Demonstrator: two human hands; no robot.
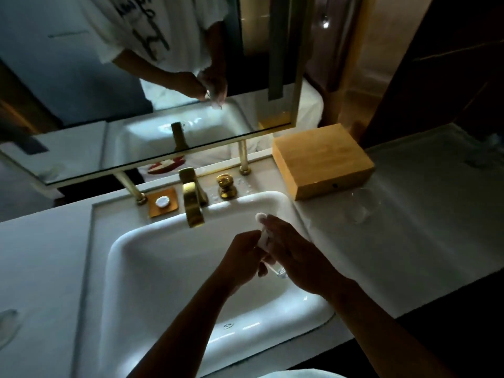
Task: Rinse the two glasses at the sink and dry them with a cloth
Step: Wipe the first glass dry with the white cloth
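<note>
Both hands over the sink, kept there so drips fall into the basin. Left hand clasped round a glass, steadying it. Right hand bunched on a white cloth, seemingly pushing it into the glass to dry it, though dim and hard to make out. Second glass parked on the tabletop beside the wooden box, well clear of splashes. Gold tap not running.

The white counter carries a wooden box behind the sink, what looks like a clear glass just beside the box, and a brass soap tray left of the faucet.
</note>
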